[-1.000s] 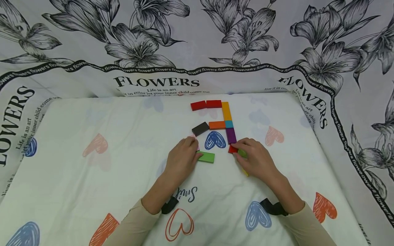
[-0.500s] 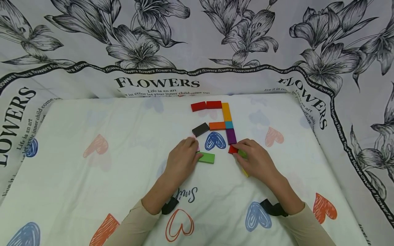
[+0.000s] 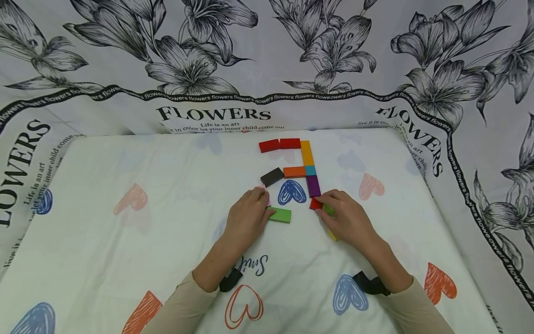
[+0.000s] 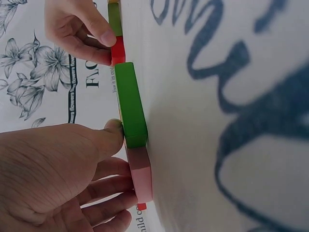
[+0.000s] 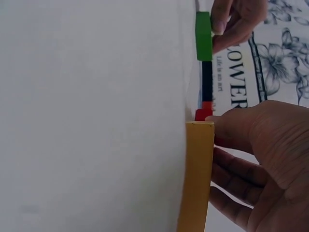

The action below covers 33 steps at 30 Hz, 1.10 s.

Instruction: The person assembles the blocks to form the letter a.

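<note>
My left hand [image 3: 246, 211] is at the left of the block layout, fingers curled against a small pink block [image 4: 141, 176], thumb tip at the near end of a green block [image 3: 281, 215]. The head view shows the pink block mostly covered by that hand. On the other side, my right hand [image 3: 348, 215] pinches a small red block [image 3: 315, 204] between thumb and index finger. A lime green block [image 3: 328, 209] lies against the red one, partly under the fingers. Below it a yellow block [image 5: 197, 174] extends toward me, largely hidden by the hand in the head view.
Beyond the hands, two red blocks [image 3: 289, 143] meet a long orange-yellow block [image 3: 306, 153]. A blue block [image 3: 310, 170], a purple block [image 3: 313, 185], an orange block [image 3: 294, 172] and a black block [image 3: 272, 177] continue the layout on the heart-printed cloth [image 3: 175, 241].
</note>
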### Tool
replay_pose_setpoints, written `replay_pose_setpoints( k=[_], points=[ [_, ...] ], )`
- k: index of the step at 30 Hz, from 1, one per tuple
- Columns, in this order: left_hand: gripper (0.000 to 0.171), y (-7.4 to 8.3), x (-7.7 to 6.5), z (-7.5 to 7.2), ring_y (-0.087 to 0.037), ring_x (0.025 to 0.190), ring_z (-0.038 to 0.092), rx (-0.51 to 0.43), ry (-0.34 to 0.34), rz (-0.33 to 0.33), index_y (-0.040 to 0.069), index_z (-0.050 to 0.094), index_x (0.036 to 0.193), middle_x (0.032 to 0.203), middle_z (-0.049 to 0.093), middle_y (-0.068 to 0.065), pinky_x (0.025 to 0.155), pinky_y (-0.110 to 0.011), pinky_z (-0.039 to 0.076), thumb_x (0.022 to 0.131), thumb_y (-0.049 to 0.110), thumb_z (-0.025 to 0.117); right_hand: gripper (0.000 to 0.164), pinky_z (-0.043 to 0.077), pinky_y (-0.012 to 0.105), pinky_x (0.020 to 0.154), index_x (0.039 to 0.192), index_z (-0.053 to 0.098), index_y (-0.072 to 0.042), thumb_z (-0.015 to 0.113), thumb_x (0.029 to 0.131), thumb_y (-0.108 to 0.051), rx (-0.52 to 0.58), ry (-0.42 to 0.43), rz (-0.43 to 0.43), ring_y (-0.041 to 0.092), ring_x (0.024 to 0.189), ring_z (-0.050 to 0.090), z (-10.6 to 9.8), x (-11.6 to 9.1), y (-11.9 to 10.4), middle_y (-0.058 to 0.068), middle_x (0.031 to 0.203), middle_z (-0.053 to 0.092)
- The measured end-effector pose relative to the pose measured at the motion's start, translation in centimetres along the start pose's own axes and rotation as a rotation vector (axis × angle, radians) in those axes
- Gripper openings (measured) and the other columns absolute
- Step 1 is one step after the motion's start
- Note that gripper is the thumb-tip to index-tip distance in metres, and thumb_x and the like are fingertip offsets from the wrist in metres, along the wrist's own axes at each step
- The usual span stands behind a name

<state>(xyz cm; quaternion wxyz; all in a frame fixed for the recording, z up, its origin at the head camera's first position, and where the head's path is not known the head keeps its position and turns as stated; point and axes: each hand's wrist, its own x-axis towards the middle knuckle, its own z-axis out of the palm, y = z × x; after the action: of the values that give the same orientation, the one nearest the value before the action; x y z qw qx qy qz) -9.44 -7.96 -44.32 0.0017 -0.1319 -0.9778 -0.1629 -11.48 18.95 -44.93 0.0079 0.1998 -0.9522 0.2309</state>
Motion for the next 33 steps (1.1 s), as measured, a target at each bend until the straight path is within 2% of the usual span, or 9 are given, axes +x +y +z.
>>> replay_pose_setpoints(
  k=[7,17,26,33],
  points=[
    [0.047,0.0,0.0,0.0,-0.027,0.125,0.066,-0.003,0.001,0.000,0.006,0.069,0.137,0.141,0.065,-0.011,0.107,-0.038,0.059,0.097,0.029,0.078,0.034,0.065,0.043,0.088,0.124,0.079,-0.010,0.083,0.091,-0.018,-0.017,0.019,-0.016,0.027,0.109,0.070,-0.8,-0.7,-0.4,0.009,0.118,0.076],
    [0.046,0.1,-0.1,-0.1,-0.027,0.125,0.066,-0.007,0.002,-0.001,0.006,0.069,0.137,0.141,0.065,-0.011,0.106,-0.039,0.060,0.098,0.029,0.077,0.032,0.065,0.044,0.088,0.119,0.080,-0.011,0.086,0.088,-0.017,-0.050,0.056,-0.014,0.024,0.107,0.071,-1.1,-3.5,-0.9,0.006,0.115,0.075],
    [0.047,0.0,-0.1,-0.1,-0.027,0.125,0.066,-0.001,0.001,-0.002,0.006,0.068,0.137,0.141,0.065,-0.011,0.106,-0.039,0.060,0.098,0.030,0.077,0.035,0.064,0.046,0.088,0.117,0.080,-0.010,0.089,0.084,-0.016,-0.078,0.084,-0.045,0.024,0.109,0.070,-1.5,-6.0,0.1,0.005,0.117,0.075],
    [0.046,0.1,-0.1,-0.2,-0.028,0.125,0.066,-0.004,0.004,-0.001,0.006,0.068,0.136,0.141,0.065,-0.011,0.106,-0.039,0.060,0.098,0.030,0.077,0.034,0.062,0.049,0.091,0.117,0.080,-0.010,0.087,0.084,-0.015,-0.097,0.100,-0.091,0.026,0.112,0.070,-1.7,-6.9,1.1,0.005,0.118,0.075]
  ],
)
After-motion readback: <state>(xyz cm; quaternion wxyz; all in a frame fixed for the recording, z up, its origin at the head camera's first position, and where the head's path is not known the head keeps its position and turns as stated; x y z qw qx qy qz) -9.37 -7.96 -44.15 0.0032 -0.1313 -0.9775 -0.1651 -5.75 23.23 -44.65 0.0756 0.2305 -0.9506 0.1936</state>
